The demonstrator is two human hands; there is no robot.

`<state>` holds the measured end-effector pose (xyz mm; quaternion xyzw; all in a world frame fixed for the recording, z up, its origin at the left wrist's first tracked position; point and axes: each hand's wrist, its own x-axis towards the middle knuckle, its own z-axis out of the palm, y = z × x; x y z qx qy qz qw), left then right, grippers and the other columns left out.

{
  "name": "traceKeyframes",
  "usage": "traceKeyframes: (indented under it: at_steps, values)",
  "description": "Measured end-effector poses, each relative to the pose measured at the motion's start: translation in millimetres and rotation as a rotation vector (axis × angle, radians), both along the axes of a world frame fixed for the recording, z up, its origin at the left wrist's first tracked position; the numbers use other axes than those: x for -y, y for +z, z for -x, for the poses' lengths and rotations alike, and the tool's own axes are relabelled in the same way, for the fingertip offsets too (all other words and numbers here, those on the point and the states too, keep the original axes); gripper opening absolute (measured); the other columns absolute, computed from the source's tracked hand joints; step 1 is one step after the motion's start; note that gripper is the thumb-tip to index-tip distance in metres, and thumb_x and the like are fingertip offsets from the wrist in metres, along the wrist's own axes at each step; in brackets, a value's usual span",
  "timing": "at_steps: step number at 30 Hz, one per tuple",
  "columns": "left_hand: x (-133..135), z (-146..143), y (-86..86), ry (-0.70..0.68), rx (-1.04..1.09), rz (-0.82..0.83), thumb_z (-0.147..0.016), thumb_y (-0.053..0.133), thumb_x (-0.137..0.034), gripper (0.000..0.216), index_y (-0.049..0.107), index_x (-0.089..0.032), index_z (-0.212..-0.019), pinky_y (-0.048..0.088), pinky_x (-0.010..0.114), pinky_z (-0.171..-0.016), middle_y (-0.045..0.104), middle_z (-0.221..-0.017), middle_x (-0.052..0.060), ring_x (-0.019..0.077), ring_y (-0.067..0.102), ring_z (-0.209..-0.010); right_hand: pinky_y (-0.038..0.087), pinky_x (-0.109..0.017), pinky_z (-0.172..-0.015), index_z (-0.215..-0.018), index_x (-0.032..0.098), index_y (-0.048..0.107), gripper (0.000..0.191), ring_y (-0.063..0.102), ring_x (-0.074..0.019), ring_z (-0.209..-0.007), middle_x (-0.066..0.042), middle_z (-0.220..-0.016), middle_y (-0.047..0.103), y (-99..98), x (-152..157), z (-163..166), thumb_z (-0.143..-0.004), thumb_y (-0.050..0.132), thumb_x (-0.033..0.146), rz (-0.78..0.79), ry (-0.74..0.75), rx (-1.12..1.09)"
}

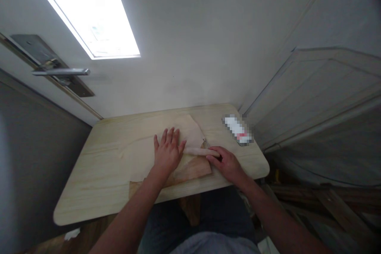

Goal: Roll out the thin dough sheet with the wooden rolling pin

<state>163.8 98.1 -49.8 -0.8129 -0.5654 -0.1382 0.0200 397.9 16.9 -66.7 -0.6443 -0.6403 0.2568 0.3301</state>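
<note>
A pale beige sheet [143, 156], which looks like thin leather or cloth, lies on the table. My left hand [168, 151] rests flat on it, fingers spread. At the sheet's right side, my right hand [224, 162] is closed with thumb and fingers around the end of a rolled or folded pale strip [199, 151], apparently the sheet's edge. A thin silver metal piece [206, 143] sticks out just above the right fingers; its kind and whether it is held cannot be told. Below the strip shows a brown, leather-like layer [193, 170].
The light wood-grain table [80, 174] has rounded corners and stands against a white door with a lever handle [61, 72]. A phone-like object [238, 130], blurred out, lies at the back right. Wooden pieces [336, 206] are low on the right.
</note>
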Motion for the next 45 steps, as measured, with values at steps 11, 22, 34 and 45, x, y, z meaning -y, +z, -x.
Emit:
traceKeyframes:
  at_steps: [11, 22, 34, 45]
  values:
    - [-85, -29, 7.8, -0.066, -0.012, 0.157, -0.098, 0.016, -0.058, 0.063, 0.043, -0.028, -0.145, 0.021, 0.068, -0.112, 0.040, -0.155, 0.008, 0.0331, 0.032, -0.143, 0.048, -0.030, -0.073, -0.113, 0.021, 0.067, 0.037, 0.064, -0.0180, -0.076, -0.003, -0.090, 0.071, 7.6, -36, -15, -0.089, 0.060, 0.047, 0.088, -0.085, -0.024]
    - [-31, -13, 5.6, -0.044, 0.002, 0.062, -0.098, 0.025, -0.057, 0.059, 0.042, -0.030, -0.146, 0.015, 0.060, -0.118, 0.040, -0.155, 0.006, 0.0291, 0.031, -0.144, 0.048, -0.033, -0.081, -0.110, 0.022, 0.069, 0.032, 0.064, -0.0205, -0.089, -0.005, -0.099, 0.069, 4.9, -16, -9, -0.087, 0.065, 0.044, 0.052, 0.008, 0.084]
    - [89, 26, -6.9, -0.033, 0.029, 0.004, -0.097, 0.039, -0.050, 0.070, 0.019, -0.019, -0.156, 0.018, 0.056, -0.118, 0.037, -0.156, 0.013, 0.0291, 0.031, -0.145, 0.049, -0.038, -0.089, -0.122, 0.025, 0.066, 0.038, 0.063, -0.0225, -0.094, -0.006, -0.101, 0.068, -0.4, 21, 1, -0.089, 0.065, 0.045, -0.048, 0.145, 0.128]
    - [16, 0, 1.0, 0.002, -0.004, 0.031, -0.099, 0.026, -0.053, 0.063, 0.031, -0.020, -0.152, 0.013, 0.059, -0.119, 0.035, -0.158, 0.011, 0.0283, 0.027, -0.147, 0.051, -0.034, -0.081, -0.120, 0.022, 0.065, 0.037, 0.063, -0.0196, -0.087, -0.006, -0.104, 0.067, -0.4, 1, -12, -0.091, 0.060, 0.045, -0.027, -0.033, 0.012]
